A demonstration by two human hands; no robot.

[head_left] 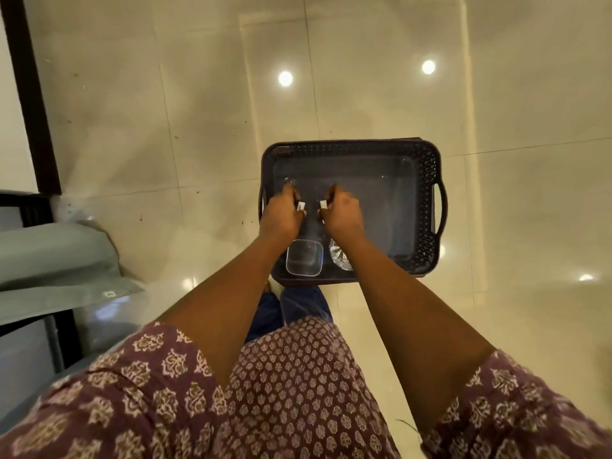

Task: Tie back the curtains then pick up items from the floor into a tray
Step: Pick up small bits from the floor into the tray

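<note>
**Both hands lowered into the tray, each holding a small white item**

The dark tray [430,180], with perforated walls and side handles, sits on the glossy tiled floor [198,127]. Everything below is placed from it.

Over the tray's left half, the left hand [281,215] and the right hand [341,215] hover side by side, close but not touching. Each has its fingers curled around a small white item: one white piece [301,206] shows at the left hand's fingertips, another white piece [323,204] at the right hand's. What these pieces are is too small to tell.

Inside the tray, at its near edge, a clear square container [304,258] lies beneath the left wrist. Just to its right, a crumpled clear plastic thing [339,258] is partly hidden by the right forearm.

Well to the left of the tray, grey-green fabric [49,253] lies folded beside a dark frame [29,94]. Nearer than the tray, a purple patterned garment [298,392] fills the foreground.
</note>
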